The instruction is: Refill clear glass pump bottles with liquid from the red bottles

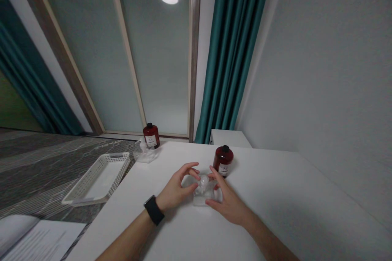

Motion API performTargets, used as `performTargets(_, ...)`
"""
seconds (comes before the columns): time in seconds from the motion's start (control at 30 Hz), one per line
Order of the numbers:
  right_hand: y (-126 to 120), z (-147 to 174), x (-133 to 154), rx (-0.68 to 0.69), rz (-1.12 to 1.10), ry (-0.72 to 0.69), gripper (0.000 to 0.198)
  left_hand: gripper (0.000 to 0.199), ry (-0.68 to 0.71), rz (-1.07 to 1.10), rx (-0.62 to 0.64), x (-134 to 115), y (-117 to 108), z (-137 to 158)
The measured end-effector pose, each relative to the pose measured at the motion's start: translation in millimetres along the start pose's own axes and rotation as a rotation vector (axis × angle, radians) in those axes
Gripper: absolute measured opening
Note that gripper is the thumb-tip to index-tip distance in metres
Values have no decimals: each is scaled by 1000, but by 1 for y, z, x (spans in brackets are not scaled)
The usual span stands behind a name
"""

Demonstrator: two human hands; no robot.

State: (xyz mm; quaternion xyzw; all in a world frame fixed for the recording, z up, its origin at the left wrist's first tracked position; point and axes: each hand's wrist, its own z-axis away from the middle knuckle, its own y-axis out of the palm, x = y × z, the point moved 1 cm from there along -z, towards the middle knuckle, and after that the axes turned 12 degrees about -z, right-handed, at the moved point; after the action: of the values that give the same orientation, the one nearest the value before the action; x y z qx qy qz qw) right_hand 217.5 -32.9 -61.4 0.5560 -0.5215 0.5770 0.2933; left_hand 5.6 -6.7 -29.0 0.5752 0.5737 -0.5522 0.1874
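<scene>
The left hand (175, 191) and right hand (229, 202) curve at opposite sides of the clear pack (199, 201), perhaps for steadying it; whether either grips, one cannot tell.

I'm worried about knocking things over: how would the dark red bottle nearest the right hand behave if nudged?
The bottle looks broad and squat, so it may slide before tipping. Its shiny surface could be slippery. If toppled, its rounded sides might let it roll.

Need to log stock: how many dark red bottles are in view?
2. One bottle is at the far left of the white table, behind clear plastic; the other bottle is just beyond the right hand, partly covered by it. No others show.
</scene>
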Motion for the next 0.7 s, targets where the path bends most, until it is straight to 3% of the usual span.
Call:
performTargets(0.17, 0, 0, 0, 13, -10, -25, 94, 58, 0, 2, 59, 0, 2, 1)
performTargets(0.4, 0, -1, 1, 0, -18, 6, 95, 53, -13, 8, 6, 0, -2, 1)
performTargets(0.57, 0, -1, 2, 3, -14, -26, 95, 57, -30, 56, 72, -2, 5, 1)
performTargets(0.7, 0, 0, -4, -2, -20, -32, 97, 56, -17, 61, 18, 3, 1, 0)
